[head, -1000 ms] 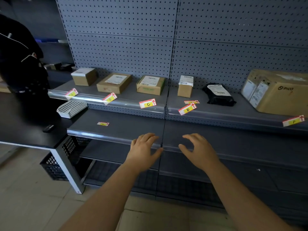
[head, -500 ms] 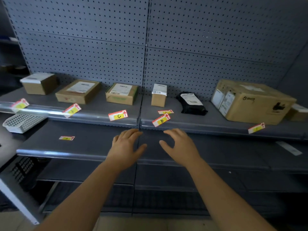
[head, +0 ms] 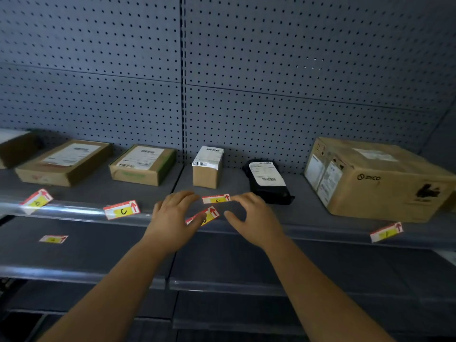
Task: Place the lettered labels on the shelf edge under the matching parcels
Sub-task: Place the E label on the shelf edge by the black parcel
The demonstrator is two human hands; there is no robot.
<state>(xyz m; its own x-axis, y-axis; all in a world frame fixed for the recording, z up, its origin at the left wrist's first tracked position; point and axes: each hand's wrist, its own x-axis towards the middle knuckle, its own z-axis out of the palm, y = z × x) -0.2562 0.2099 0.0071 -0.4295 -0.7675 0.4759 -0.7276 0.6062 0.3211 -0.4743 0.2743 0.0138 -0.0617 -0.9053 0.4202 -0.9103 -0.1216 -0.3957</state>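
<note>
grey shelf (head: 98,191) with parcels (head: 207,175), e label (head: 216,199) between left hand (head: 172,218) and right hand (head: 253,218)

The C label (head: 122,210) on the shelf edge (head: 74,211) bears a handwritten black "C" on yellow, with a red arrow pointing up. The E label (head: 216,199), lying flat behind that edge, reads "E" beside its own red arrow. The large cardboard box (head: 380,193) is printed "PICO" after a round logo. The far-right label (head: 386,232) is too blurred to read. The shipping slips (head: 208,156) show barcodes, but their print is too small to read.
</note>
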